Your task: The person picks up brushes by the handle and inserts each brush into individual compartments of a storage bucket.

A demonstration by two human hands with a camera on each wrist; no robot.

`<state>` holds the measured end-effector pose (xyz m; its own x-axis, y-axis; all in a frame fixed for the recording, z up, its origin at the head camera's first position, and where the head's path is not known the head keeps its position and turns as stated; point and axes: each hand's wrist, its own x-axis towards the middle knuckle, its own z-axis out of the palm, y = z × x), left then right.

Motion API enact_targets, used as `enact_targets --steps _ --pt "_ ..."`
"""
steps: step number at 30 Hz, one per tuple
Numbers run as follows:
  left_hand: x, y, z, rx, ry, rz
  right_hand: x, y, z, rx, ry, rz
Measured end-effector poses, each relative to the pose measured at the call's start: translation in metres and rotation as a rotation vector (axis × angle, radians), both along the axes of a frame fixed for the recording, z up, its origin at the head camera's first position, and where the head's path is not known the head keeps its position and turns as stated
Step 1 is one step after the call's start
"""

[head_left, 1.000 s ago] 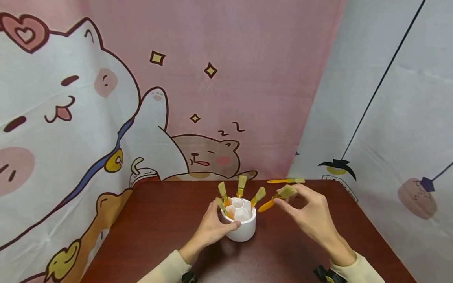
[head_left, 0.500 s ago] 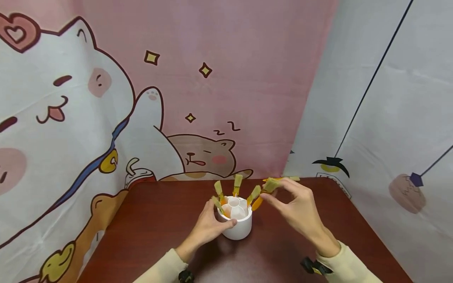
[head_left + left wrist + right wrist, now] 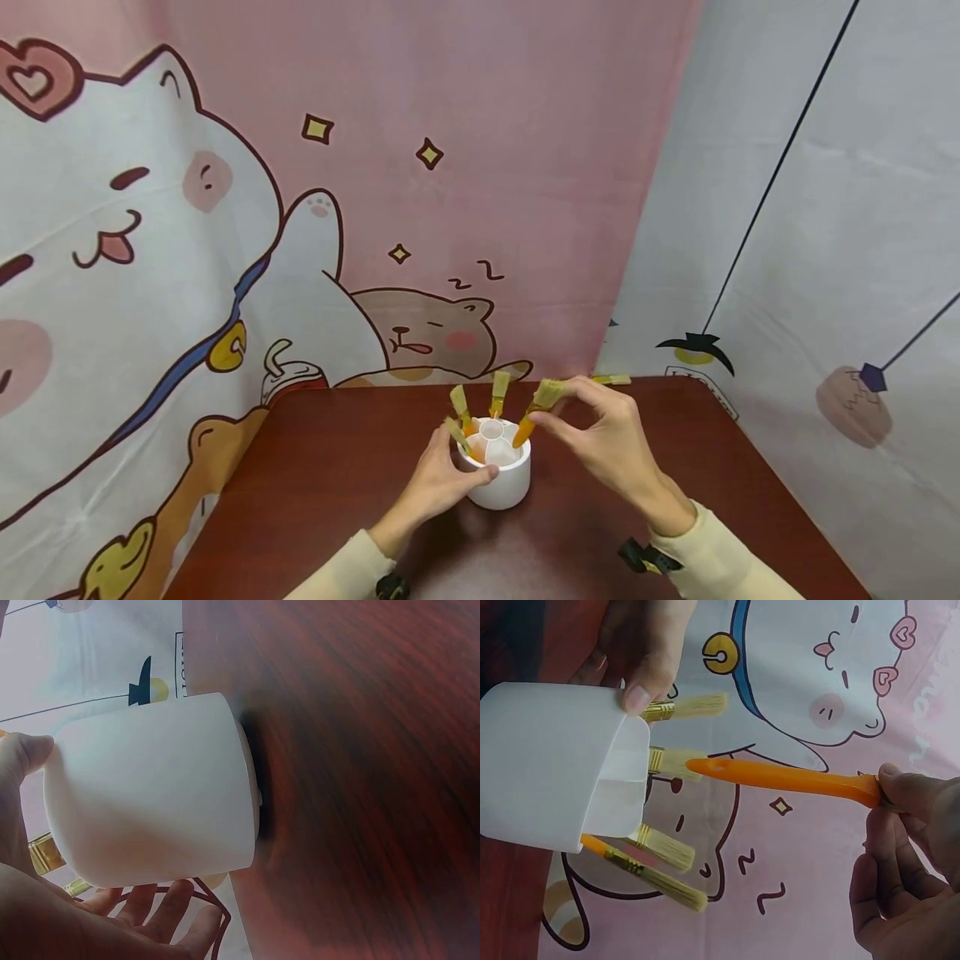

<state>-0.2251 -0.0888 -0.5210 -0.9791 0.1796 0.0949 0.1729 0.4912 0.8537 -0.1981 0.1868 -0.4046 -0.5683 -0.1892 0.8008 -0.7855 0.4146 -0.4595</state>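
Note:
A white round brush holder (image 3: 501, 485) with inner compartments stands on the table in front of me. My left hand (image 3: 435, 483) grips its left side, thumb near the front rim (image 3: 37, 750) and fingers around the wall. Several bristle paintbrushes (image 3: 667, 855) stand in it, bristles up and leaning outward. Between thumb and fingertips, my right hand (image 3: 611, 437) pinches another paintbrush near the bristle end. Its orange handle (image 3: 795, 782) points down toward the holder's opening; in the right wrist view the handle tip shows apart from the rim. The held bristles (image 3: 548, 393) point up.
One more paintbrush (image 3: 613, 380) lies at the table's far edge, partly hidden behind my right hand. The dark red-brown wooden table (image 3: 337, 450) ends against a cartoon-printed cloth (image 3: 525, 208) at the back and sides.
My right hand has carried the paintbrush leftward from beside the holder to over its right rim. The left hand keeps its grip on the holder. The whole head view has shifted slightly.

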Motion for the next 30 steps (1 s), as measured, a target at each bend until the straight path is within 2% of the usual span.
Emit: enact_targets --steps 10,23,30 --pt "0.002 0.000 -0.001 0.010 0.002 0.000 -0.005 -0.011 -0.014 0.061 -0.012 0.042" --pt "0.001 0.000 -0.001 0.011 0.012 -0.003 -0.011 -0.023 -0.034 0.130 0.035 0.082" --pt "0.000 0.000 -0.002 0.009 0.010 -0.012 -0.013 -0.027 -0.044 0.202 0.089 0.071"
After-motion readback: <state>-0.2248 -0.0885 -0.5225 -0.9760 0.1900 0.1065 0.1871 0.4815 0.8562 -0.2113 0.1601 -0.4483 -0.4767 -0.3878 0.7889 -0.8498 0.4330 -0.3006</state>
